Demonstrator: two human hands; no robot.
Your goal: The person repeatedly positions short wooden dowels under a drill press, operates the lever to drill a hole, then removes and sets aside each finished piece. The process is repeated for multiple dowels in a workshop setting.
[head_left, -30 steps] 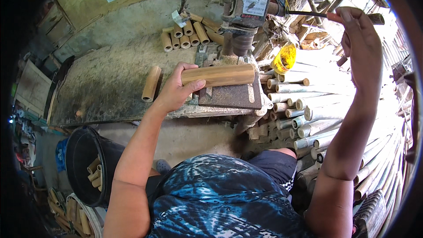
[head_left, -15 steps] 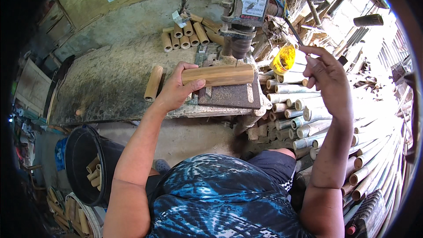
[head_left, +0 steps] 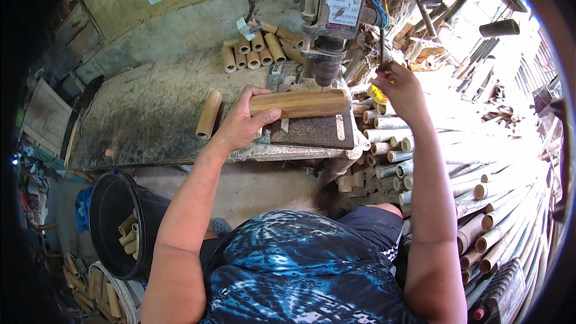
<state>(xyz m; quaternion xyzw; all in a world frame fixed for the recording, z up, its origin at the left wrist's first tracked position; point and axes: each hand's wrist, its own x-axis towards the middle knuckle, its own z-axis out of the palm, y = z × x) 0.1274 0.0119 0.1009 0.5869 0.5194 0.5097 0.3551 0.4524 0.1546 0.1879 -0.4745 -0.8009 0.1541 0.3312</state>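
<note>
Clasping bamboo tube (head_left: 297, 104) under drill-press chuck (head_left: 327, 72), left hand (head_left: 247, 121); gripping feed lever (head_left: 382, 47), right hand (head_left: 404, 89); seemingly drilling, next requiring steady bracing.

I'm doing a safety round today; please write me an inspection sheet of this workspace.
Surface: worn workbench, darkly stained, pale dust on it.
Work items: bamboo piece below the drill press; whether the bit touches it is hard to tell.
Clutter: loose bamboo tube on the bench; stacked bamboo sections toward the back.
Grips: left grip closed on the bamboo piece; right grip closed on the end of the dark lever.
Cables: blue and yellow wires beside the drill press, near the lever.
Surroundings: black bucket at left; bamboo poles piled at right.
</note>
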